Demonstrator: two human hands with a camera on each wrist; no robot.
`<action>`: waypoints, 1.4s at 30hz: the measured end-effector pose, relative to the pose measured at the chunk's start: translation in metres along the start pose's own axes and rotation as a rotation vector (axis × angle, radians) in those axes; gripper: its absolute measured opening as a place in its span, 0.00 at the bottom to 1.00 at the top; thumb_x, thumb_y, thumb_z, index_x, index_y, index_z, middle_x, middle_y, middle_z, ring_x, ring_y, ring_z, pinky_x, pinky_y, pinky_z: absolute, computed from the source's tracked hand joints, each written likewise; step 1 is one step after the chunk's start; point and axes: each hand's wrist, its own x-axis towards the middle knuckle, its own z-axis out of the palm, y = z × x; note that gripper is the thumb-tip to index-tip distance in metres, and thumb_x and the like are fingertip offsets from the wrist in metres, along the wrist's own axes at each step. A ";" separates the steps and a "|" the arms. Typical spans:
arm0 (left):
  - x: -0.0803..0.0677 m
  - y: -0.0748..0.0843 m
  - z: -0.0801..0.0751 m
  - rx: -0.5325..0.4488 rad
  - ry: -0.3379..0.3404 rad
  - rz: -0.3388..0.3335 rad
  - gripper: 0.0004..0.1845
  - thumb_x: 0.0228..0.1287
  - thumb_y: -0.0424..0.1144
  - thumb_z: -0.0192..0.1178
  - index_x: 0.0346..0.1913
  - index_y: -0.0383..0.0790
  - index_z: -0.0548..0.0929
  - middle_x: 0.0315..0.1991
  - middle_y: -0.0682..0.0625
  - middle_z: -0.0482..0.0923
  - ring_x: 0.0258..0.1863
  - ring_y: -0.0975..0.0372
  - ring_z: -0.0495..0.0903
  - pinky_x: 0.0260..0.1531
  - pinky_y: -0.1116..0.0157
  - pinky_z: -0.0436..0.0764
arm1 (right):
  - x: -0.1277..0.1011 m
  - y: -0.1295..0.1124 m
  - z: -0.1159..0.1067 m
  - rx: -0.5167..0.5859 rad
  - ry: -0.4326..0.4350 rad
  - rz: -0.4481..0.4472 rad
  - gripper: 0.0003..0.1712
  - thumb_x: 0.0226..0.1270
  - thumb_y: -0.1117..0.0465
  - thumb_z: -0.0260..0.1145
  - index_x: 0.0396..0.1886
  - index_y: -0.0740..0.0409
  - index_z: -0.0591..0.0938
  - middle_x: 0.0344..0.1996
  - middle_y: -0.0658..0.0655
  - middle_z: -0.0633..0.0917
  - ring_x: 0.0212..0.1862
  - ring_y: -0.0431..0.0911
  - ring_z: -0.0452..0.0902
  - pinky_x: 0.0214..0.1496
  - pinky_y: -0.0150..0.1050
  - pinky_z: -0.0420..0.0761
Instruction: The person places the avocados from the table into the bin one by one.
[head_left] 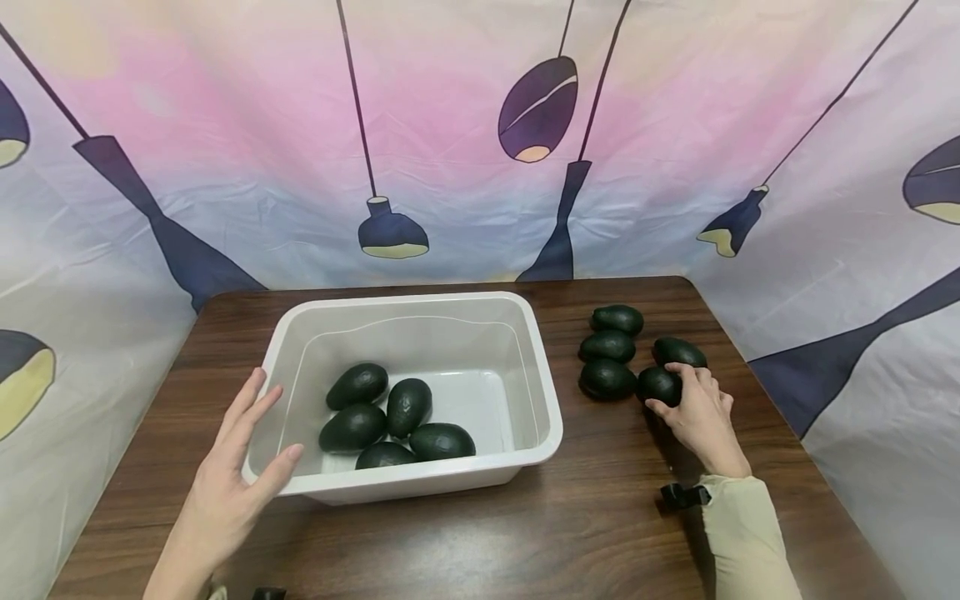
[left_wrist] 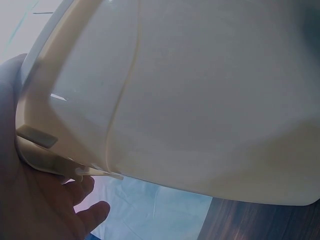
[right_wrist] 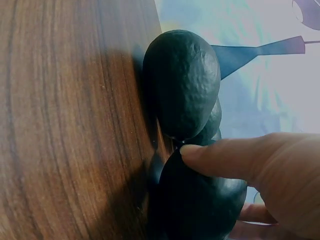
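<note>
Honestly, a few ways this could go sideways, biggest thing first:

- The bench [head_left: 615, 517] is smooth wood and the loose avocados sit toward its right side, not far from the edge. Anything nudged hard could roll that way and drop.
- The white tub [head_left: 542, 392] has five avocados [head_left: 408, 406] in it already. The left hand [head_left: 225, 483] only rests against its near-left corner, fingers [head_left: 251, 400] straight and spread, gripping nothing. If something lands in hard the tub might skid, since that hand is bracing more than holding.
- The cluster of four other avocados [head_left: 607, 346] is packed tight against the one being grabbed. Pulling it out at an angle could knock its neighbours, and they're rounded, so they'd probably wobble off.
- The grabbed avocado [head_left: 658, 385] sits at the near-right of that cluster, touching the one beside it. The right hand [head_left: 701, 417] curls over it, and the wrist view shows a fingertip [right_wrist: 200, 152] pressed on top and another finger under. Looks like a light pinch on a pebbly skin, so it could slip.
</note>
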 end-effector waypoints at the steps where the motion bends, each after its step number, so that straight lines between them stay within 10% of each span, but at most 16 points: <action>1: 0.000 0.000 0.000 -0.001 0.001 0.000 0.38 0.59 0.28 0.66 0.72 0.46 0.65 0.77 0.55 0.49 0.73 0.67 0.50 0.59 0.79 0.50 | 0.000 0.000 0.000 -0.002 0.002 0.000 0.37 0.59 0.58 0.73 0.64 0.65 0.68 0.57 0.77 0.66 0.56 0.72 0.59 0.51 0.67 0.54; 42: 0.000 0.000 0.000 -0.009 0.003 0.004 0.37 0.60 0.29 0.65 0.72 0.46 0.66 0.77 0.54 0.49 0.73 0.67 0.50 0.61 0.77 0.50 | -0.016 -0.047 -0.040 0.080 0.235 -0.185 0.36 0.57 0.54 0.75 0.64 0.62 0.73 0.53 0.69 0.73 0.52 0.63 0.67 0.53 0.65 0.55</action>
